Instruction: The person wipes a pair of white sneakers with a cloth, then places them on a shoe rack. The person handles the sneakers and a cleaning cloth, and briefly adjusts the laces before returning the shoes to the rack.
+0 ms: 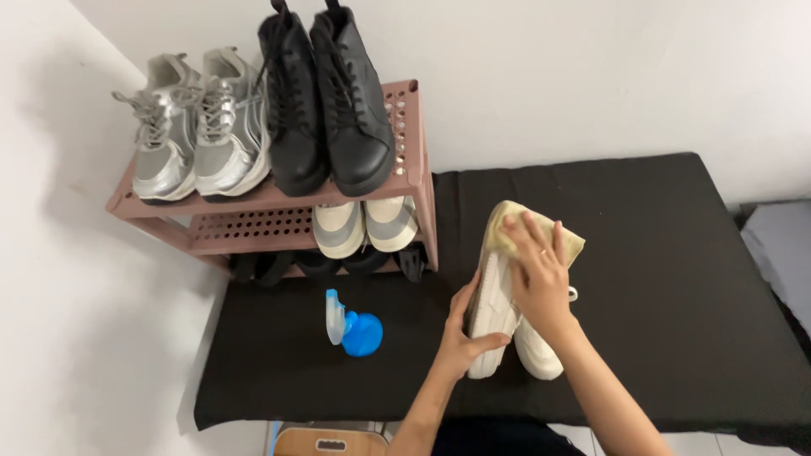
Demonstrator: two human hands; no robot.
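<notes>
My left hand grips a white sneaker by its sole edge, holding it tilted on the black table cover. My right hand presses a pale yellow cloth against the sneaker's upper near the toe. A second white sneaker lies beside it, partly hidden under my right wrist. A blue spray bottle stands on the cover to the left of my left hand.
A pink shoe rack stands at the back left against the wall. Silver sneakers and black boots are on its top shelf, with grey-white shoes below. A wooden stool shows at the bottom edge.
</notes>
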